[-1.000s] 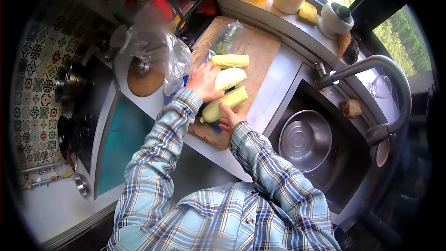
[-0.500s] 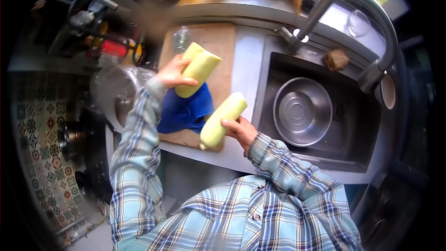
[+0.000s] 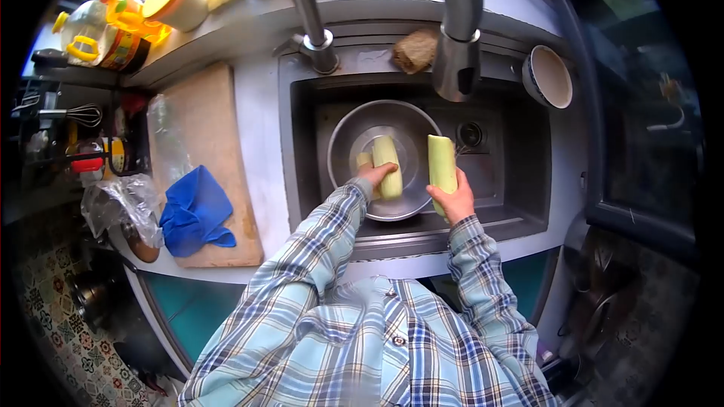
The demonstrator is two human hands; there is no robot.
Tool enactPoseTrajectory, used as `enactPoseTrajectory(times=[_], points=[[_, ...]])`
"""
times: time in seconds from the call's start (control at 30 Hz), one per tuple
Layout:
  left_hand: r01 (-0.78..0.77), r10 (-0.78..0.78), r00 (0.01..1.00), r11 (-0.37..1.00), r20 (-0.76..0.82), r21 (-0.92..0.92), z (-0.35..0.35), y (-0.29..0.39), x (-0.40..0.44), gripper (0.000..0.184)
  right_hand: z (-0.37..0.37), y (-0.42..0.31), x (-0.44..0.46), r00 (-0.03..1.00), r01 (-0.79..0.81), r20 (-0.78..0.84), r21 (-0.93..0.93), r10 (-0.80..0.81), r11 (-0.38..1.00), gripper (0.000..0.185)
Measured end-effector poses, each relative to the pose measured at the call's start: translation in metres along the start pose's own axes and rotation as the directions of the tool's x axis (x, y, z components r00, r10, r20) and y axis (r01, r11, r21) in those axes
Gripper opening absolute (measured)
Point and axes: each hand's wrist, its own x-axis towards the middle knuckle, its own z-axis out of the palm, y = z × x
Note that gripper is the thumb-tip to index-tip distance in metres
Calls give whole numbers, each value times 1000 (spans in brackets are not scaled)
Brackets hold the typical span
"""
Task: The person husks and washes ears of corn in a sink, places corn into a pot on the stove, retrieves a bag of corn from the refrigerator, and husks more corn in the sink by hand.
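My left hand (image 3: pixel 376 172) is over the steel bowl (image 3: pixel 342 130) in the sink. Its fingers are closed around pale green peeled zucchini pieces (image 3: pixel 388 160); a second piece (image 3: pixel 364 159) shows partly behind the thumb side. Whether these pieces touch the bowl's bottom I cannot tell. To the right of the bowl, my right hand (image 3: pixel 455 197) grips another pale zucchini piece (image 3: pixel 441 160), held nearly upright above the sink floor. The steel faucet head (image 3: pixel 457 68) hangs just beyond that piece, apart from it.
The dark sink (image 3: pixel 520 173) surrounds the bowl. On the left, a wooden cutting board (image 3: pixel 204 120) carries a blue cloth (image 3: pixel 194 211), with plastic bags (image 3: pixel 121 207) beside it. A small bowl (image 3: pixel 548 78) stands at the sink's right corner; a brown sponge (image 3: pixel 415 51) lies behind.
Both hands have moved right with the zucchini pieces, from above the cutting board to above the sink. My view has turned right too. The blue cloth stays on the board.
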Motion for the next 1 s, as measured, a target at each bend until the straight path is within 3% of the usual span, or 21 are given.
enactPoseTrajectory(times=[0.03,0.07,0.1,0.2,0.23,0.27,0.3,0.33,0.37,0.4,0.47,0.53,0.57,0.6,0.67,0.77,0.87,1.0], points=[[-37,67,993,957,-96,287,3,-7,14,71,-5,-9,-1,1000,-4,-24,-92,2,996,73],[-40,158,973,832,-168,553,4,-10,21,76,-8,-21,-4,999,-8,-44,-179,0,984,74],[52,224,933,688,-281,724,12,2,0,85,-9,-23,-5,998,26,-47,-183,-35,983,74],[69,353,863,626,-361,777,2,0,11,83,-13,-30,-1,994,102,-27,-180,-109,978,75],[-198,571,765,649,-298,734,-13,15,2,78,-17,-34,-2,995,95,-3,-178,-97,979,75],[-458,755,606,590,-252,665,-33,40,-16,73,-20,-39,-2,996,84,17,-179,-82,980,75],[-456,924,295,359,-242,815,-49,67,-35,61,-22,-44,-2,993,117,1,-218,-119,969,74],[-527,906,225,423,-359,737,-60,101,-67,57,-23,-49,-1,988,146,-11,-264,-154,953,74],[-387,907,-47,370,-419,845,-78,121,-76,53,-24,-53,2,980,181,-20,-312,-197,932,73],[-367,930,-170,246,-324,897,-99,146,-87,53,-24,-55,6,975,206,-18,-296,-221,933,72],[-189,958,-140,222,-250,956,-139,182,-84,47,-21,-61,11,962,262,-8,-261,-273,929,70],[-243,910,249,390,-331,888,-176,203,-60,36,-20,-69,16,958,284,8,-177,-287,942,70],[-306,899,360,366,-249,879,-192,210,-47,31,-20,-73,17,955,296,16,-135,-296,946,69],[-515,783,534,600,-317,612,-188,211,-47,28,-21,-77,18,950,313,14,-125,-313,942,69],[-454,763,579,594,-287,664,-176,217,-63,27,-20,-84,20,939,342,8,-103,-344,934,69],[-494,782,576,564,-237,661,-178,222,-65,29,-19,-89,21,923,384,15,-65,-384,921,69],[-499,677,704,686,-214,529,-192,239,-57,30,-15,-89,24,927,373,27,-3,-373,928,69],[-567,669,736,689,-97,451,-211,249,-47,32,-13,-101,20,947,310,52,93,-316,946,70]])
